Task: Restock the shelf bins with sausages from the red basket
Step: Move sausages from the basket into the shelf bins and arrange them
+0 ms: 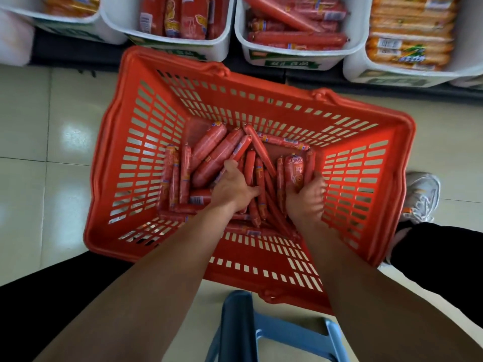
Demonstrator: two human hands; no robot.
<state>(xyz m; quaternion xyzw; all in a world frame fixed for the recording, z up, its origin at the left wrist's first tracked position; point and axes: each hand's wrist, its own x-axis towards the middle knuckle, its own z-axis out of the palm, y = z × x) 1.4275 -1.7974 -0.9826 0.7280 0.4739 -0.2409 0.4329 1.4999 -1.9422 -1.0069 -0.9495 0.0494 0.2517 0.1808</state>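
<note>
Red basket (146,131) sits on the tiled floor (39,142), its far rim just beside the row of white shelf bins (295,57). Basket bottom holds a loose pile of red-wrapped sausages (209,155), thick and thin ones mixed, lying at all angles.

Both bare arms reach down into the basket.

Left hand (232,188): palm down on the middle of the pile, grip closed around a thin sausage (241,147) that points up and away from the fingers. Thumb lies alongside it.

Right hand (307,197): near the basket's right wall, grip wrapped around a short thick sausage (294,171), which stands nearly upright with its printed label facing the camera. A second thin sausage seems pressed against the same hand on its right side; cannot tell if it is held.

Bins above: one with flat red packs (183,17), one with long red sausages (298,37), one at right with orange packs (407,43), one at far left also orange, mostly cut off.

Blue stool (261,327) at bottom edge, just beside the basket's near rim. Black trouser legs on either side; a grey trainer (420,194) right of the basket.
</note>
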